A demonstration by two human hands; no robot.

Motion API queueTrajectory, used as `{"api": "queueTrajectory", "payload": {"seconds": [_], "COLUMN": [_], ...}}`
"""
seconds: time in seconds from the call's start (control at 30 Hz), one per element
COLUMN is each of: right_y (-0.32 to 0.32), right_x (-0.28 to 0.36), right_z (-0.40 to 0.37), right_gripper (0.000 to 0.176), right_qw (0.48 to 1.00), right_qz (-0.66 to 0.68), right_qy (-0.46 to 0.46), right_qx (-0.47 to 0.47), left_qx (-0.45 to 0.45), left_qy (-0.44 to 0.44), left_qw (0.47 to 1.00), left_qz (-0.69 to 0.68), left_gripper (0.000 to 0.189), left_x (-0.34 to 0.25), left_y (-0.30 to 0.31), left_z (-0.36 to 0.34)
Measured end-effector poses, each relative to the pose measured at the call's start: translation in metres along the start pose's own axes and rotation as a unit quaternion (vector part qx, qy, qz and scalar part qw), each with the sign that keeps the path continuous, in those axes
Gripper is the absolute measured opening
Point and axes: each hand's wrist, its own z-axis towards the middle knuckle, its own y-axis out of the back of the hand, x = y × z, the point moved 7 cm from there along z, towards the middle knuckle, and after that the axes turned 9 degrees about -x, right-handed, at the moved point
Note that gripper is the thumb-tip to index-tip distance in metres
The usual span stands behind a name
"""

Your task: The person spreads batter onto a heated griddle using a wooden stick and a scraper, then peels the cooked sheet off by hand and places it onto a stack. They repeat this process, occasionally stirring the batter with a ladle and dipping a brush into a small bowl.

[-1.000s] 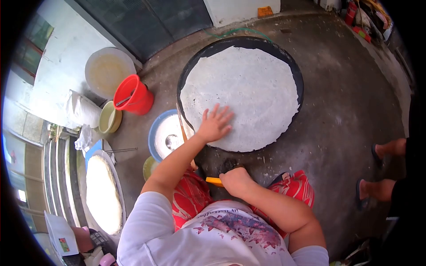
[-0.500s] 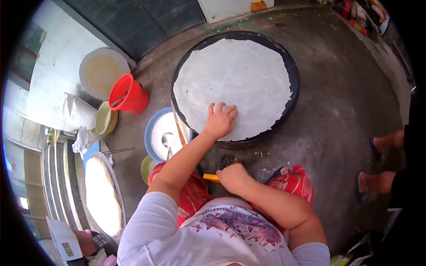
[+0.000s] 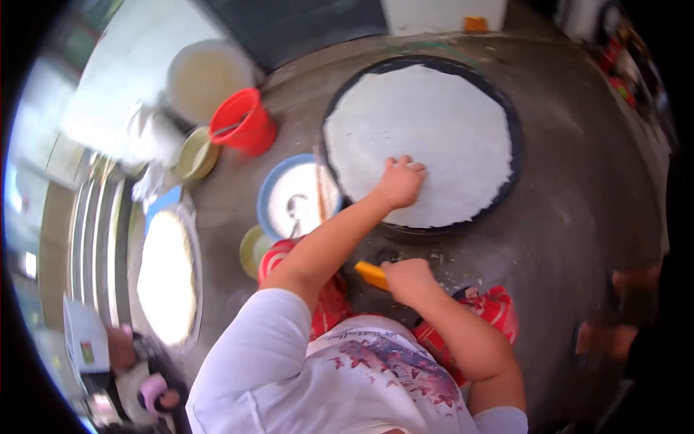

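Note:
A wide black round griddle (image 3: 517, 148) sits on the concrete floor with a thin white sheet of flatbread (image 3: 434, 123) covering nearly all of it. My left hand (image 3: 400, 182) rests on the near edge of the white sheet, fingers curled down onto it. My right hand (image 3: 407, 280) is low in front of my knees, closed around a tool with an orange handle (image 3: 371, 275). The tool's working end is hidden by my hand.
A blue-rimmed bowl (image 3: 271, 189) of white batter with a ladle stands left of the griddle, a red bucket (image 3: 242, 121), a yellow-green bowl (image 3: 194, 155) and a pale tub (image 3: 206, 72) beyond it. A stack of finished sheets (image 3: 168, 278) lies at the left. Another person's feet (image 3: 622, 304) are at the right.
My left hand's fingers went from spread flat to curled at the sheet's near edge. The view swung so the griddle sits further right. My right hand keeps its grip on the orange-handled tool.

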Motion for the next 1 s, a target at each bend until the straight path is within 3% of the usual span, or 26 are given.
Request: {"api": "queueTrajectory", "payload": {"seconds": [0.1, 0.27, 0.33, 0.57, 0.7, 0.77, 1.0], "right_y": [0.007, 0.014, 0.011, 0.02, 0.022, 0.02, 0.02], "right_x": [0.0, 0.005, 0.008, 0.004, -0.003, -0.006, -0.014], "right_z": [-0.001, -0.004, -0.004, -0.008, -0.011, -0.012, -0.019], "right_gripper": [0.044, 0.024, 0.022, 0.022, 0.021, 0.021, 0.021], "right_qw": [0.999, 0.997, 0.997, 0.981, 0.981, 0.983, 0.983], "right_qz": [0.016, 0.019, 0.018, 0.004, -0.039, 0.017, 0.051], "right_qy": [-0.029, -0.062, -0.021, 0.016, -0.028, -0.04, -0.058], "right_qx": [-0.001, -0.042, -0.075, -0.196, -0.19, -0.178, -0.169], "left_qx": [-0.048, -0.019, 0.009, -0.066, -0.062, -0.078, -0.112], "left_qy": [0.011, 0.051, 0.042, 0.071, 0.055, 0.053, 0.002], "left_qw": [0.997, 0.997, 0.999, 0.993, 0.994, 0.992, 0.992], "left_qz": [-0.054, -0.05, 0.025, 0.07, 0.075, 0.081, 0.049], "left_gripper": [0.046, 0.072, 0.084, 0.062, 0.055, 0.049, 0.053], "left_x": [0.009, 0.04, 0.049, 0.073, 0.073, 0.074, 0.071], "left_y": [0.008, 0.012, 0.006, -0.018, -0.01, -0.005, 0.012], "left_z": [-0.025, -0.08, -0.097, -0.108, -0.105, -0.103, -0.103]}}
